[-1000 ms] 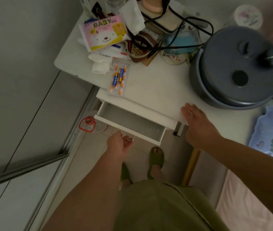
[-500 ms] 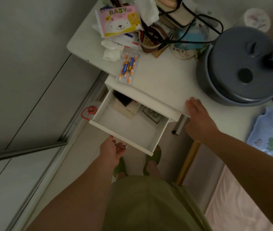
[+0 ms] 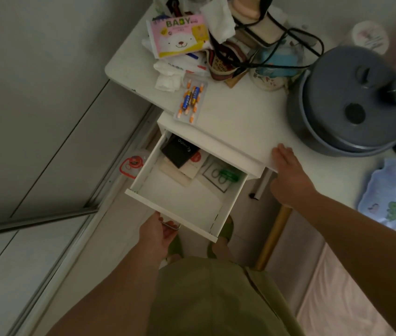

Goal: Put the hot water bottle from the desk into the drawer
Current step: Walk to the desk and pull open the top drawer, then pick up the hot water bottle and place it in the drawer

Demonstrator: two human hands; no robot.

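Premises are a private home, evidently a bedroom or nursery corner. Beyond the left hand (image 3: pixel 158 232) gripping the drawer (image 3: pixel 228 209) handle, a white desk (image 3: pixel 240 117) holds a pink pack marked "BABY" (image 3: pixel 178 37), crumpled tissues (image 3: pixel 167 80), loose batteries (image 3: pixel 189 99) and tangled cables (image 3: pixel 286 42). Right of the grip lie pink bedding (image 3: pixel 337 299) and slippered feet (image 3: pixel 226 232).

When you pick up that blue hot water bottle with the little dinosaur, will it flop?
The flat, pale blue rubbery hot water bottle looks soft, so it would probably droop from one hand. It lies quite flat, so it seems nearly empty and light. It shouldn't roll.
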